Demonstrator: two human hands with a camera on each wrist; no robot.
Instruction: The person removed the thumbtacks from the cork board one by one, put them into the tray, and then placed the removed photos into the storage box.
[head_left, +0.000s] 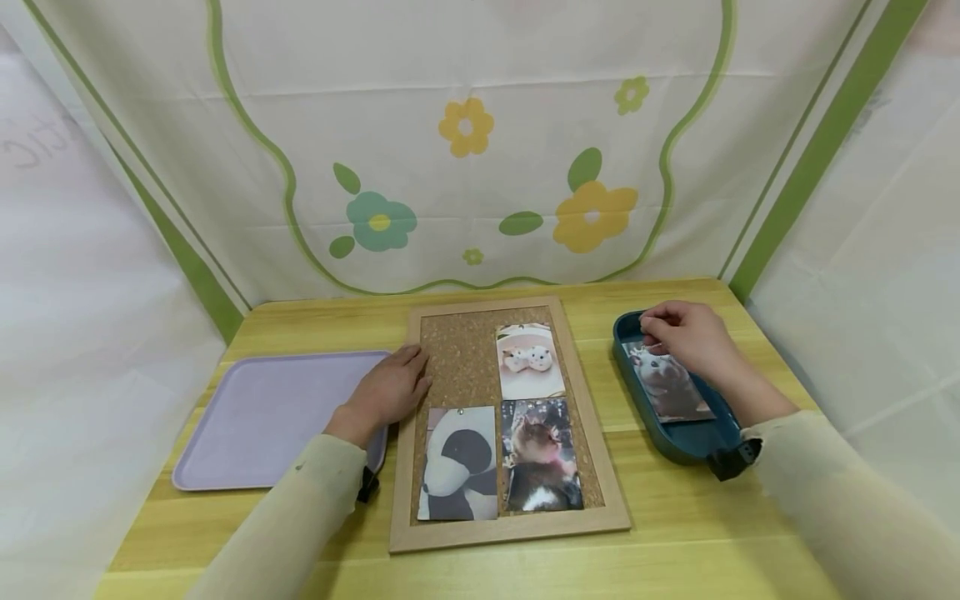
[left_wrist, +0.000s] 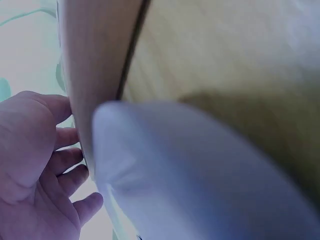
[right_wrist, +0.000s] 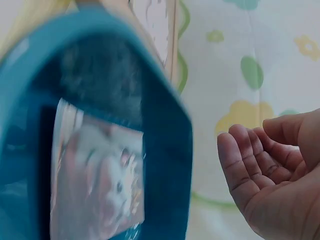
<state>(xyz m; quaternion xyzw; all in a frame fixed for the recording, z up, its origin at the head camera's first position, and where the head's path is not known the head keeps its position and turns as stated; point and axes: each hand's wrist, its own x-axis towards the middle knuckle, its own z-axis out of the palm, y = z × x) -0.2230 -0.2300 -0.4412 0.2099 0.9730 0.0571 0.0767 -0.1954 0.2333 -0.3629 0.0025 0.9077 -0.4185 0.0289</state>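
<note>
Touching a wood-framed rectangular cork board [head_left: 459, 360] with our spread left grip [head_left: 388, 388].
Above an oblong teal tray [head_left: 692, 437], our right grip [head_left: 688, 337] curls; whether pinching, we cannot tell.

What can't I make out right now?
Head view: lavender rectangular tray's near edge, partly hidden by the cream left sleeve.
Head view: teal oblong tray's right rim, partly hidden by the right hand.
Head view: whether that hand pinches something; too small to tell.
Right wrist view: part of the grey animal photo, cut off by the bottom edge.
</note>
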